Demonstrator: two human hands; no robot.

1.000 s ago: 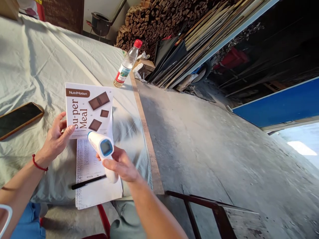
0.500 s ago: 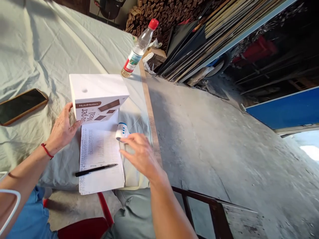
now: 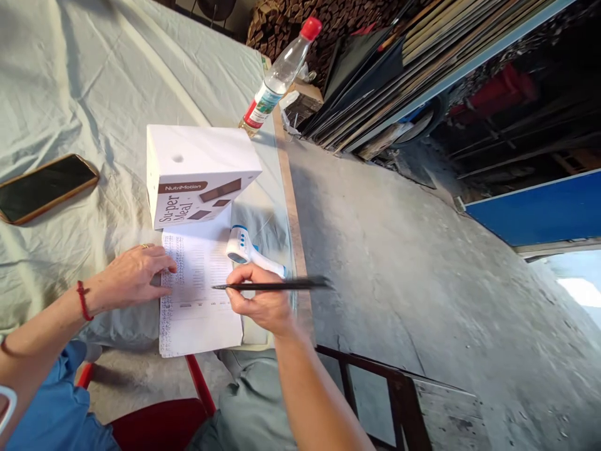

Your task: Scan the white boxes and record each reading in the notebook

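Note:
My right hand [image 3: 260, 300] grips a black pen [image 3: 282, 285], its tip at the printed lines of the paper sheets [image 3: 201, 326]. At the left edge of those sheets rests my left hand [image 3: 136, 274], fingers stretched out and holding nothing. Just beyond my right hand lies a white and blue infrared thermometer [image 3: 241, 245], its handle pointing right. A white NutriMotion box [image 3: 201, 166] stands at the far end of the sheets, covering part of them.
A clear plastic bottle [image 3: 279, 81] with a red cap stands near the table's right edge. To the left lies a phone [image 3: 47, 188] in a brown case. Pale cloth [image 3: 94, 75] covers the table. Right of it is concrete floor [image 3: 375, 238].
My right hand has taken up the pen from the sheets. My left hand has come off the box and moved down to the paper's left edge.

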